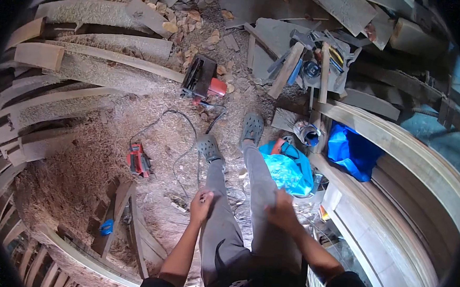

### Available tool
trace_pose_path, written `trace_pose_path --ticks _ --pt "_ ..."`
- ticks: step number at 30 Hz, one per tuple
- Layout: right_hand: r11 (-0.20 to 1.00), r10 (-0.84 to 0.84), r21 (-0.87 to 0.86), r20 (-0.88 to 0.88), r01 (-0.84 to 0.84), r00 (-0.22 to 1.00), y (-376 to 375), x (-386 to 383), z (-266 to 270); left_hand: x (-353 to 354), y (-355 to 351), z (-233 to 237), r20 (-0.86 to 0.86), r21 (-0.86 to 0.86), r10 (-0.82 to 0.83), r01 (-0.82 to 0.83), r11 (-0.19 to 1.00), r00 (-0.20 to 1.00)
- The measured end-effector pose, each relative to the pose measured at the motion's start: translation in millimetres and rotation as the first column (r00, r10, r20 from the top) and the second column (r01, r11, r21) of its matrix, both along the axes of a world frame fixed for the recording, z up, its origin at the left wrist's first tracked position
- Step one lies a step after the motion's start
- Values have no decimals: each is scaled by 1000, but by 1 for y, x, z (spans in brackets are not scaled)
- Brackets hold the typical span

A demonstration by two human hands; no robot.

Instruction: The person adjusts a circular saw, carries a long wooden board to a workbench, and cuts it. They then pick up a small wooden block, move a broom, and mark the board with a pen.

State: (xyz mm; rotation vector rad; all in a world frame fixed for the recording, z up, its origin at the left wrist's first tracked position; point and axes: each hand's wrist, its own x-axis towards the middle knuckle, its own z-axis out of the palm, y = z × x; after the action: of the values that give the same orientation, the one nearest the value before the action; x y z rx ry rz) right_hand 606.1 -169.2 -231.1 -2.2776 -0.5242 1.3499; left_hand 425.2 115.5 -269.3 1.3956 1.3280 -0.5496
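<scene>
I stand on a sawdust floor in grey trousers (220,216) and grey clogs (209,146). My left hand (201,200) hangs in front of my left thigh with its fingers curled in; I see nothing clearly held in it. My right hand (281,212) lies against my right thigh, back of the hand up, with the fingers partly hidden against the cloth. A black cable (184,140) loops over the shavings just ahead of my left foot. It runs toward a red and black power tool (202,80).
A smaller red tool (138,160) lies left of my feet. Blue plastic bags (287,172) (352,150) and a tin (307,132) sit to the right beside long curved timbers (398,154). Hand tools (319,59) are piled on boards ahead. Curved planks (76,66) stack up on the left.
</scene>
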Motion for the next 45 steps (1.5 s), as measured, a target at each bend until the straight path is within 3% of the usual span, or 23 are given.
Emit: trace_pose_path --ticks 2,4,6,12,19,24,27,31,33,37,40,42,43,45 --pt "989 93 -114 -42 -97 995 7 -10 21 -18 -7 5 -44 30 -12 14 999 999" --pt "957 178 -217 -93 -194 980 21 -10 26 -42 -23 -2 -86 -54 35 -40 998 996" --pt "922 216 -288 -176 -260 960 33 -2 20 -44 -40 1 -45 -24 -250 250 968 967" --pt "880 253 -328 -289 -344 923 45 9 -1 -33 -65 0 -101 -34 -396 394 918 913" --pt "931 72 -331 -243 -152 967 47 -13 -36 -23 -53 27 -54 8 -543 544 839 838" --pt "882 -95 -470 -240 -30 966 63 -23 -41 -11 -27 36 -65 -121 -775 766 631 629" --pt "887 -167 -456 -175 70 970 64 -43 -44 4 -16 38 -120 -242 -900 866 437 420" --pt "877 -276 -444 -155 182 949 75 -61 -37 3 4 25 -90 -201 -953 932 300 288" --pt "853 -299 -453 -18 259 954 87 -82 -48 10 16 23 -14 -119 -963 955 271 271" --pt "817 -420 -422 31 392 907 97 -89 -58 51 29 31 -8 28 -996 995 93 93" --pt "794 -522 -409 -80 450 849 96 -75 -65 107 34 37 -62 72 -998 997 -15 -11" --pt "748 -608 -410 -108 522 786 96 -72 -65 121 34 38 97 -30 -993 997 65 68" --pt "746 -629 -394 -150 537 763 95 -74 -64 119 34 36 99 -22 -994 999 39 41" --pt "689 -677 -407 -69 599 732 111 -93 -73 97 32 29 6 -34 -955 954 -297 -297"
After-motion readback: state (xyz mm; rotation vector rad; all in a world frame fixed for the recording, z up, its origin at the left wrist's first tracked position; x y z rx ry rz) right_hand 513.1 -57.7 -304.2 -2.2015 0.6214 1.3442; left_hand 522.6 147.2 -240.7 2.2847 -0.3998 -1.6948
